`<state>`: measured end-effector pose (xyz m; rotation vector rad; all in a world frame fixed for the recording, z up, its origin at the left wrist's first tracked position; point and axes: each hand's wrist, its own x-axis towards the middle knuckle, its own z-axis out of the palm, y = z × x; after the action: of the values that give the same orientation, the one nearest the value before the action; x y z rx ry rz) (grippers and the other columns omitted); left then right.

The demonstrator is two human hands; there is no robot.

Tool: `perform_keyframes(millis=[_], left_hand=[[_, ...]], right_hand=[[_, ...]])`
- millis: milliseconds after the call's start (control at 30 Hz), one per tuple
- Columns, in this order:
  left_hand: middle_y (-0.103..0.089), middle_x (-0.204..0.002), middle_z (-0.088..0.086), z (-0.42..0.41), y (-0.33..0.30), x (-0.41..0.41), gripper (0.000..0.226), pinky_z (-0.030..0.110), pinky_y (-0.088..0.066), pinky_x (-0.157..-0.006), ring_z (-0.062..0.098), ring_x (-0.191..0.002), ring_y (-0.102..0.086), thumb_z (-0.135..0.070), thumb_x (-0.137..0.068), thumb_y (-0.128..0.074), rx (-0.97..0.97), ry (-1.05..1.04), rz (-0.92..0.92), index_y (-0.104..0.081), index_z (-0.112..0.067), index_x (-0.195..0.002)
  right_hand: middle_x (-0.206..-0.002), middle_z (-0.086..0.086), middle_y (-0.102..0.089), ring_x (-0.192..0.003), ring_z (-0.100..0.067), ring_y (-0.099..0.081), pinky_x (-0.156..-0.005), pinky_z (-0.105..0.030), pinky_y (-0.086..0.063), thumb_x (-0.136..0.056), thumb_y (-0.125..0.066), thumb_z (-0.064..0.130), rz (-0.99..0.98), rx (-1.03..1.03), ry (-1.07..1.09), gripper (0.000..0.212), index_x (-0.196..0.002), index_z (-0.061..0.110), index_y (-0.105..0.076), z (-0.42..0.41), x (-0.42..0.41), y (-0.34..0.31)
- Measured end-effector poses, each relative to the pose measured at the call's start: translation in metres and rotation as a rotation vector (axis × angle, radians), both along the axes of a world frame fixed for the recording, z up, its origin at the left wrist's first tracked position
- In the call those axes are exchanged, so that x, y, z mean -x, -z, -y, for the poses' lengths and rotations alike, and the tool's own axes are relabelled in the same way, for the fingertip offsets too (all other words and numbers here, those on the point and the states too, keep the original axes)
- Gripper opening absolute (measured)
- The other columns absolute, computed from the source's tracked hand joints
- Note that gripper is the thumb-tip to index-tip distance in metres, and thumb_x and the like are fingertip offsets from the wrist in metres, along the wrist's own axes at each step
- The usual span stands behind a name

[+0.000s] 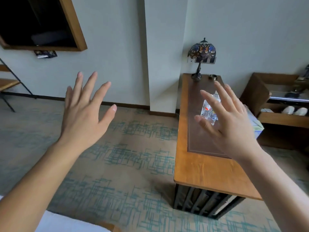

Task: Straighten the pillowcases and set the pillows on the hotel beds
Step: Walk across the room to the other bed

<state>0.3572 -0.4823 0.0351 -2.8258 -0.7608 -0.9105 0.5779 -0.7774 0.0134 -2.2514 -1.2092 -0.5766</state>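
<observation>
My left hand (83,113) is raised in front of me with its fingers spread, holding nothing. Over the wooden desk, my right hand (229,124) is lifted the same way, fingers straight and apart, empty. No pillow or pillowcase shows in the head view. A strip of white fabric (66,223), possibly bed linen, lies at the bottom left edge, beside a bit of wooden frame.
A long wooden desk (192,168) stands to the right with a stained-glass lamp (201,54), a small ashtray (212,76) and plastic water bottles (207,109). A framed television (36,22) hangs top left. A low shelf with white slippers (294,110) is at the right. Patterned carpet (127,164) covers the floor.
</observation>
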Motion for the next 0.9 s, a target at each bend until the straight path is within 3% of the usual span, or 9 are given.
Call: perform_keyframes(millis=[233, 467, 633, 900], left_hand=[[-0.006, -0.174, 0.001, -0.099, 0.016, -0.039, 0.066, 0.056, -0.005, -0.128, 0.025, -0.160, 0.007, -0.056, -0.101, -0.033, -0.001, -0.095, -0.002, -0.030, -0.027, -0.160], [-0.008, -0.173, 0.001, -0.242, 0.036, -0.047, 0.067, 0.053, -0.003, -0.127, 0.026, -0.160, 0.006, -0.057, -0.098, -0.035, 0.093, -0.209, 0.050, -0.031, -0.027, -0.159], [-0.010, -0.173, 0.003, -0.330, 0.021, -0.055, 0.069, 0.059, -0.008, -0.126, 0.028, -0.160, 0.005, -0.058, -0.099, -0.032, 0.074, -0.221, 0.062, -0.033, -0.025, -0.159], [-0.009, -0.173, 0.001, -0.425, 0.003, -0.038, 0.067, 0.056, -0.005, -0.127, 0.026, -0.160, 0.006, -0.056, -0.100, -0.034, 0.035, -0.336, 0.081, -0.032, -0.026, -0.159]], right_hand=[[-0.172, 0.003, -0.010, -0.160, -0.023, 0.001, -0.126, -0.056, -0.013, -0.099, -0.041, 0.062, -0.025, 0.061, -0.113, 0.066, -0.159, 0.034, -0.031, -0.117, -0.063, 0.007], [-0.172, -0.001, -0.014, -0.159, -0.027, -0.007, -0.123, -0.060, -0.022, -0.100, -0.040, 0.065, 0.032, 0.104, -0.193, 0.066, -0.158, 0.034, -0.032, -0.284, -0.105, 0.010], [-0.172, 0.001, -0.013, -0.160, -0.026, -0.004, -0.123, -0.061, -0.021, -0.100, -0.039, 0.066, 0.053, 0.084, -0.259, 0.066, -0.158, 0.035, -0.032, -0.385, -0.116, -0.015], [-0.172, -0.001, -0.014, -0.159, -0.028, -0.006, -0.125, -0.057, -0.018, -0.101, -0.043, 0.063, 0.056, 0.018, -0.404, 0.065, -0.158, 0.034, -0.032, -0.537, -0.123, -0.027]])
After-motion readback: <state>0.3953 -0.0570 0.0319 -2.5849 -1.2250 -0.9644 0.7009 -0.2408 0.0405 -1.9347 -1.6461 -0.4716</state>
